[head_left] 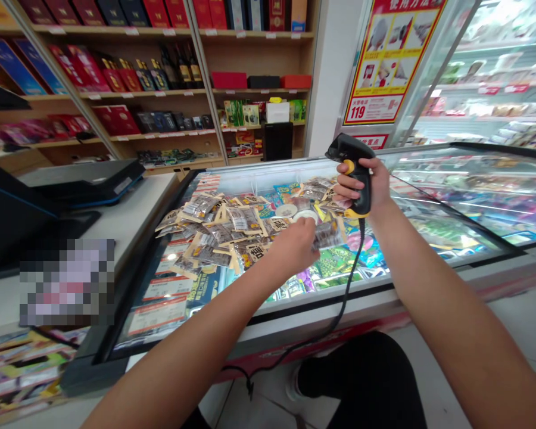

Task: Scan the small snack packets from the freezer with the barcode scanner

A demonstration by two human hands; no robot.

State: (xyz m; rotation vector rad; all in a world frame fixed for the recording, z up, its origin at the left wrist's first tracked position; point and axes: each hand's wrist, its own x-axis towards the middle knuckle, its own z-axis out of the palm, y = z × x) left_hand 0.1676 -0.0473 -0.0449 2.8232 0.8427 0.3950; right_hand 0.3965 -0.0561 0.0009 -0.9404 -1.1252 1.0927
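My right hand (pixel 370 186) is wrapped round the grip of a black and yellow barcode scanner (pixel 354 170), held upright above the glass lid of a chest freezer (pixel 321 286). The scanner's black cable (pixel 339 310) hangs down over the freezer's front edge. My left hand (pixel 297 244) is closed on a small dark snack packet (pixel 328 233), held just above the lid. Left of it, several small tan and silver snack packets (pixel 214 229) lie spread in a heap on the glass. A small round white tub (pixel 287 210) lies among them.
A white counter (pixel 129 214) with a black till screen (pixel 9 208) and a dark flat device (pixel 84 179) stands at the left. Wooden shelves (pixel 161 92) of boxed goods and bottles fill the back wall. A second freezer (pixel 469 196) and a glass-door fridge (pixel 495 77) stand at the right.
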